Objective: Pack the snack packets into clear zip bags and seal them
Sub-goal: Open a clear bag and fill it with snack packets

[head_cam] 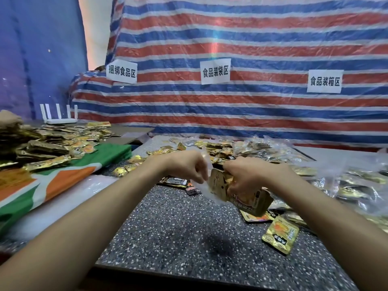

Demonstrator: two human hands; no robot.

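Above the middle of the worktop [189,238], gold snack packets [249,199] are gripped by the right hand [241,175], and the clear zip bag [202,186] is pinched by the left hand [186,166]. Filling is judged under way; full insertion is needed next.

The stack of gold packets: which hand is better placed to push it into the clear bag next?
Right, likely. The right hand grips the stack; the left hand pinches the clear bag beside it.
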